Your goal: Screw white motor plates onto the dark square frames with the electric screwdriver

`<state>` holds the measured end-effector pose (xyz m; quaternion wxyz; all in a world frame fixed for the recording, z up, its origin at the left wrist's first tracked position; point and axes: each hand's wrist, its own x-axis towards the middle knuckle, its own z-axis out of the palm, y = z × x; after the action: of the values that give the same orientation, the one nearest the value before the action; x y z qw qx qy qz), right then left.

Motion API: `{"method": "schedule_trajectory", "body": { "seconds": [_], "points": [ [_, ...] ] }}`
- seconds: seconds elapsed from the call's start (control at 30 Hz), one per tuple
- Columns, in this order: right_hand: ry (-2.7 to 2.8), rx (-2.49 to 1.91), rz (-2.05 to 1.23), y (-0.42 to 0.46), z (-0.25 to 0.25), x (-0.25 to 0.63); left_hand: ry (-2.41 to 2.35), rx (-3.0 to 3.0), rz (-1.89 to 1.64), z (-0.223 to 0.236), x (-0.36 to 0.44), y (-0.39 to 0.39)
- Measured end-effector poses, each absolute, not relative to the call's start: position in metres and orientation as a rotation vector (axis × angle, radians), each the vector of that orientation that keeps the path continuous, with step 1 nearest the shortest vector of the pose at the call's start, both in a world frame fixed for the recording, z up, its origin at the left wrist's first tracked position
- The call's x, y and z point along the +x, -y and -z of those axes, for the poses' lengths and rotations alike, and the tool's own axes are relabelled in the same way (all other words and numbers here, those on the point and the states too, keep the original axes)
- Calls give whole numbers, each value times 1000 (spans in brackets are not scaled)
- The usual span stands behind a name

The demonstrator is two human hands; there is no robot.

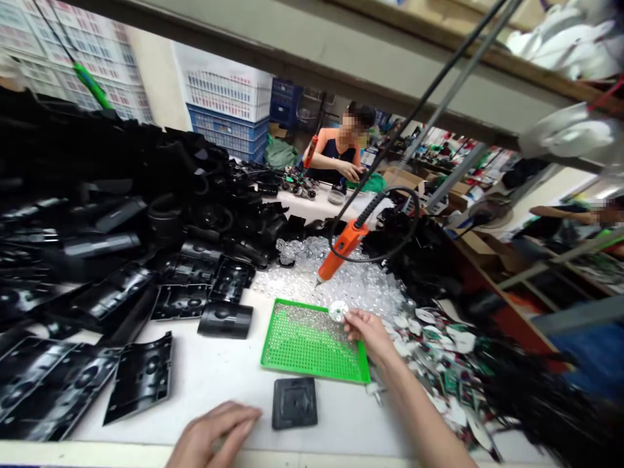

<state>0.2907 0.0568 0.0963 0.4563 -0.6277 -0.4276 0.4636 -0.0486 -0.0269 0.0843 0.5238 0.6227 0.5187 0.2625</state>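
Note:
My right hand (370,335) pinches a small white round disc (338,311) by its edge, just above a green perforated tray (312,344). Silvery small parts lie spread over the tray's upper area. My left hand (214,432) rests empty near the table's front edge, close to a dark square plastic piece (294,403). An orange electric screwdriver (342,250) hangs on its cable above a heap of clear plastic parts (331,279), its tip pointing down and not touching my hands. A black plastic cylinder (225,320) stands left of the tray.
Black moulded plastic housings (97,286) are heaped along the left of the white table (195,390). White-and-green scraps (429,364) pile up on the right. A co-worker (336,153) sits across the table, and stacked crates (227,107) stand behind.

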Motion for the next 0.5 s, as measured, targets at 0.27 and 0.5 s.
{"method": "schedule_trajectory", "body": {
  "seconds": [0.27, 0.5],
  "points": [
    [858, -1376, -1469, 53, -96, 238, -994, 1271, -679, -105, 58, 11],
    [1098, -1607, -895, 86, -85, 214, -1109, 783, -652, -78, 34, 33]
  ]
}}
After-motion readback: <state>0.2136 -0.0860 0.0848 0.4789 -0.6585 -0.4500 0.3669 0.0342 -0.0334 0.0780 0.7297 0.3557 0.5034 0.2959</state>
